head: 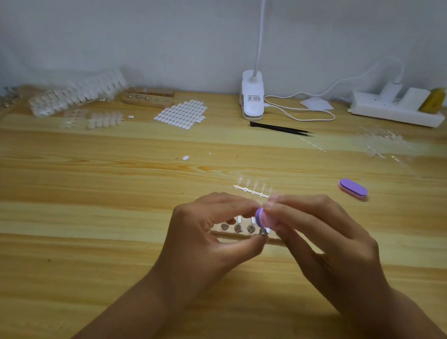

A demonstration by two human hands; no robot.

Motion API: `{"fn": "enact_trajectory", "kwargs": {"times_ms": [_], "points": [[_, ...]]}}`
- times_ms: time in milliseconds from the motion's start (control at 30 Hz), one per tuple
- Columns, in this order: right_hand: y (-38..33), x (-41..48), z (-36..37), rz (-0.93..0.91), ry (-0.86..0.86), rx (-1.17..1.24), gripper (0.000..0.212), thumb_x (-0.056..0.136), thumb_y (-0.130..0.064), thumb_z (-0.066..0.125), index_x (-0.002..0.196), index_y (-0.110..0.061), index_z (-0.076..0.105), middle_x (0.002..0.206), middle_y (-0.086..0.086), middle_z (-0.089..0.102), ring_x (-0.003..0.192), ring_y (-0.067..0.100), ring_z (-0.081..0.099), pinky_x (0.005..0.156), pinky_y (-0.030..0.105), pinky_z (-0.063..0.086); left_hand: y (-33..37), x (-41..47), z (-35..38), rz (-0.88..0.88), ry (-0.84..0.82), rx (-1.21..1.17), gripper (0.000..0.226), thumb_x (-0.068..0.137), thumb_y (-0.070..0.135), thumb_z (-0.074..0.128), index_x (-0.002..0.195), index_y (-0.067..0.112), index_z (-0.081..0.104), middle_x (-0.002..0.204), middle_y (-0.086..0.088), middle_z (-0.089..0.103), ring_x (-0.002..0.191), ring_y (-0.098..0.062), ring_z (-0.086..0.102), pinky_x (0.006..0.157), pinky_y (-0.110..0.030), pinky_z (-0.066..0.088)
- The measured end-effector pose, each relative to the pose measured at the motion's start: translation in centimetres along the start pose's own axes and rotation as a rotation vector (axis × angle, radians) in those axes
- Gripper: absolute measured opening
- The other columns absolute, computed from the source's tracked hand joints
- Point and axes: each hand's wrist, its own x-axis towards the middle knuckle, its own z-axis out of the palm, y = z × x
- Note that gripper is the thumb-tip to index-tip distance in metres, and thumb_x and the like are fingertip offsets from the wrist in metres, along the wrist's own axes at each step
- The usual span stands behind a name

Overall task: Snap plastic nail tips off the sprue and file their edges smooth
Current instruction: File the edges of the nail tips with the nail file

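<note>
Centre to lower centre of the frame: both hands met just above a wooden table (105, 184). The right hand (327, 243) pinched a small purple-and-pink file block (262, 218) between thumb and curled fingers, its rounded end turned toward the left hand (209, 239). The left thumb and forefinger were drawn into a narrow pinch touching the file's edge. What lay between them was too small and too hidden to tell.

Directly behind the hands lay a low wooden holder (237, 236) carrying a row of small metal stands (237, 228), partly covered by the fingers. Just above the hands, a clear sprue (253, 191) lay flat on the table with several nail tips attached, apart from both hands.

Right of centre, a second purple file (352, 188) lay alone.

Along the back edge, left to right:
- a heap of sprues with tips (78, 93)
- another wooden holder (147, 97)
- a white sheet of oval tabs (181, 113)
- a white clip lamp (252, 97), with black tweezers (279, 128) in front of it
- a scatter of clear bare sprues (382, 143)
- a white power strip (396, 111)
</note>
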Motion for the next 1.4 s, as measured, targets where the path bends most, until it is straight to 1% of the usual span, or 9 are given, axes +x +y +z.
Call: {"fn": "enact_trajectory", "kwargs": {"times_ms": [367, 500, 633, 700, 800, 900, 1000, 1167, 1400], "points": [[0.7, 0.0, -0.3, 0.018, 0.012, -0.05, 0.027, 0.088, 0.001, 0.071, 0.114, -0.002, 0.071, 0.11, 0.012, 0.07, 0.104, 0.022, 0.068, 0.084, 0.034, 0.056, 0.2, -0.2, 0.7, 0.018, 0.092, 0.126, 0.027, 0.065, 0.009, 0.081, 0.09, 0.016, 0.078, 0.089, 0.012, 0.073, 0.084, -0.003, 0.066, 0.074, -0.028, 0.053], [0.1, -0.3, 0.3, -0.035, -0.024, -0.012, 0.029, 0.087, 0.006, 0.069, 0.116, 0.001, 0.07, 0.114, 0.012, 0.069, 0.11, 0.023, 0.066, 0.092, 0.03, 0.053, 0.2, -0.2, 0.7, 0.046, 0.069, 0.136, 0.026, 0.066, 0.009, 0.081, 0.091, 0.014, 0.078, 0.089, 0.01, 0.073, 0.084, -0.006, 0.067, 0.073, -0.03, 0.053], [1.5, 0.5, -0.8, 0.127, 0.08, -0.103, 0.022, 0.087, 0.001, 0.073, 0.109, -0.002, 0.074, 0.105, 0.006, 0.072, 0.098, 0.018, 0.071, 0.086, 0.035, 0.056, 0.3, -0.1, 0.4, -0.018, 0.103, 0.083, 0.027, 0.061, 0.01, 0.081, 0.088, 0.017, 0.078, 0.087, 0.015, 0.072, 0.08, 0.002, 0.065, 0.072, -0.017, 0.051], [1.2, 0.8, -1.0, 0.338, 0.181, 0.096, 0.024, 0.09, -0.001, 0.073, 0.112, -0.012, 0.073, 0.102, -0.001, 0.074, 0.097, 0.015, 0.072, 0.087, 0.03, 0.058, 0.3, -0.1, 0.5, -0.029, 0.099, 0.065, 0.028, 0.061, 0.01, 0.08, 0.087, 0.019, 0.077, 0.087, 0.017, 0.072, 0.079, 0.002, 0.064, 0.071, -0.012, 0.048], [0.0, 1.2, -1.0, 0.622, 0.226, 0.678, 0.029, 0.091, -0.022, 0.069, 0.12, -0.028, 0.07, 0.098, 0.001, 0.072, 0.095, 0.025, 0.073, 0.09, 0.033, 0.058, 0.2, -0.1, 0.6, -0.056, 0.066, 0.028, 0.029, 0.063, 0.01, 0.079, 0.091, 0.019, 0.078, 0.088, 0.015, 0.072, 0.082, -0.001, 0.065, 0.07, -0.012, 0.048], [-0.4, 1.3, -0.9, 0.744, 0.136, 1.01, 0.038, 0.084, -0.04, 0.078, 0.117, -0.024, 0.068, 0.101, 0.01, 0.073, 0.098, 0.03, 0.072, 0.092, 0.034, 0.057, 0.3, 0.0, 0.6, -0.074, 0.04, -0.008, 0.031, 0.065, 0.01, 0.079, 0.095, 0.019, 0.078, 0.091, 0.015, 0.072, 0.085, -0.004, 0.066, 0.071, -0.013, 0.048], [-0.5, 1.2, -1.0, 0.773, 0.082, 1.13, 0.042, 0.078, -0.041, 0.083, 0.111, -0.023, 0.065, 0.112, 0.017, 0.072, 0.111, 0.035, 0.067, 0.095, 0.031, 0.054, 0.3, 0.0, 0.7, -0.104, 0.033, -0.065, 0.032, 0.067, 0.009, 0.079, 0.096, 0.021, 0.077, 0.093, 0.016, 0.072, 0.086, -0.007, 0.067, 0.071, -0.015, 0.05], [-0.9, 1.1, -0.5, 0.561, -0.028, 0.787, 0.024, 0.089, -0.03, 0.071, 0.111, -0.026, 0.063, 0.114, 0.005, 0.069, 0.113, 0.026, 0.064, 0.094, 0.035, 0.054, 0.5, 0.0, 0.8, -0.105, -0.006, -0.141, 0.034, 0.071, 0.01, 0.079, 0.102, 0.022, 0.076, 0.098, 0.01, 0.074, 0.09, -0.017, 0.068, 0.07, -0.027, 0.054], [0.1, 0.6, -0.9, 0.525, -0.043, 0.525, 0.025, 0.082, -0.029, 0.072, 0.105, -0.027, 0.064, 0.101, 0.0, 0.067, 0.098, 0.027, 0.063, 0.086, 0.048, 0.052, 0.4, 0.0, 0.5, -0.155, -0.004, -0.219, 0.035, 0.069, 0.011, 0.081, 0.101, 0.026, 0.076, 0.098, 0.009, 0.074, 0.088, -0.016, 0.067, 0.071, -0.026, 0.053]]}}
